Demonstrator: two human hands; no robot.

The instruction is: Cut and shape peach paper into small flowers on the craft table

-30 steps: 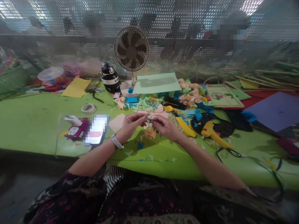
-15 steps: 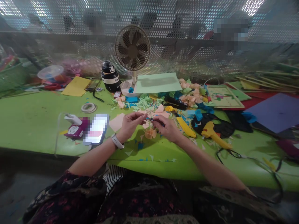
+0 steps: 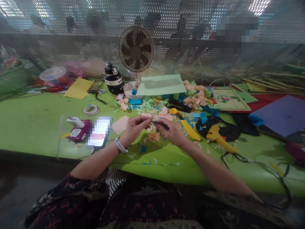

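My left hand, with a white watch strap at its wrist, is closed in a pinch. What its fingertips hold is too small to make out. Facing it, fingertips almost meeting, my right hand is closed around a slim dark tool whose tip points left; its kind does not show. Just below the fingers, an orange paper flower lies on the green tabletop. Peach paper pieces and green shreds lie beyond my hands.
A phone, a purple power socket and a tape roll lie left. Behind stand a black bottle and a fan. To the right are a yellow glue gun with its cable and a black stapler.
Both hands stay nearly in place, with the fingertips slightly shifted. The blue bit that showed at my left fingertips is now hardly visible. The whole view has slid a little.
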